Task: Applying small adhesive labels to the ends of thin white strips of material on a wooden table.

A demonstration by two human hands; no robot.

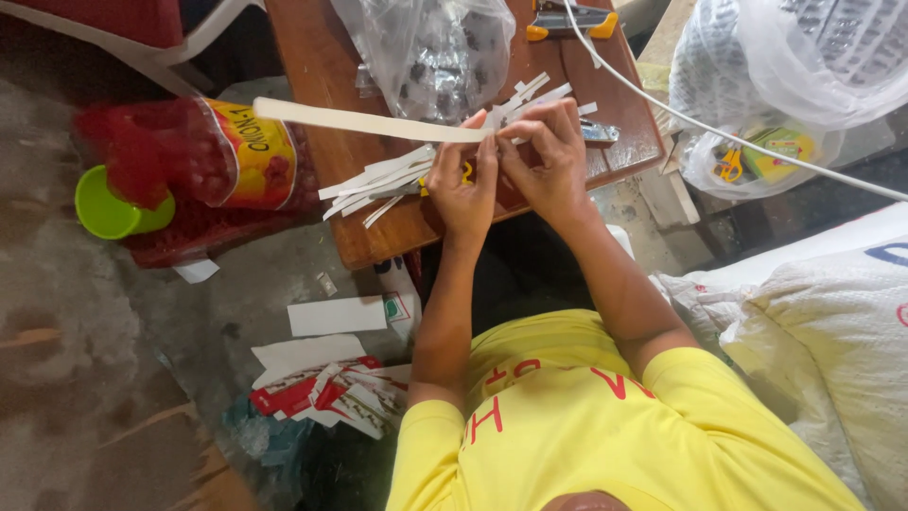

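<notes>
Both my hands are raised over a small wooden table (322,76) and pinch the near end of a long white paper strip (369,123) that reaches out to the left. My left hand (463,185) grips the strip with thumb and fingers. My right hand (549,156) closes on the same end from the right. Under my hands lies a loose pile of white paper strips (378,180), with something yellow half hidden below my left hand. A silver stapler (598,132) lies on the table just right of my right hand.
A clear plastic bag of small dark items (430,52) sits at the table's far side, a yellow-handled tool (567,21) beyond it. Left are a red mesh sack (180,151) and green cup (109,208). Paper scraps (326,378) litter the floor. White sacks (813,322) and cable (738,137) lie right.
</notes>
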